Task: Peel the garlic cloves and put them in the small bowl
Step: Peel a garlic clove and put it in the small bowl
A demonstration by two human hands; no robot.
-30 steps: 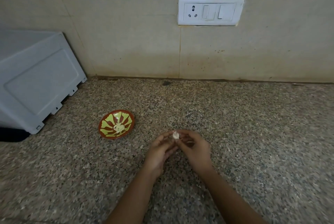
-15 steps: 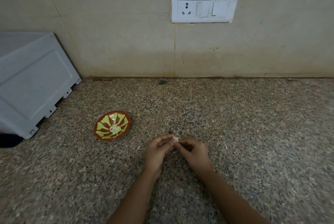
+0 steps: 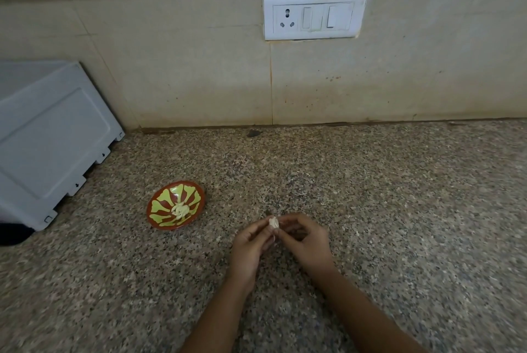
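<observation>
A small pale garlic clove [image 3: 273, 222] is pinched between the fingertips of both hands, just above the speckled granite counter. My left hand [image 3: 249, 247] grips it from the left and my right hand [image 3: 306, 241] from the right, fingers curled around it. To the left stands the small bowl [image 3: 159, 218], red-brown with a yellow-green pattern. Several peeled cloves [image 3: 180, 210] lie at its centre. The bowl is about a hand's width from my left hand.
A grey appliance [image 3: 51, 147] stands at the left against the tiled wall. A white socket and switch plate [image 3: 313, 15] is on the wall above. A dark speck [image 3: 253, 133] lies at the counter's back edge. Bare granite counter [image 3: 399, 196] stretches to the right.
Both hands have stayed together on the clove, with small finger shifts. The view has drifted slightly, so the bowl and wall plate sit a little differently in frame.
</observation>
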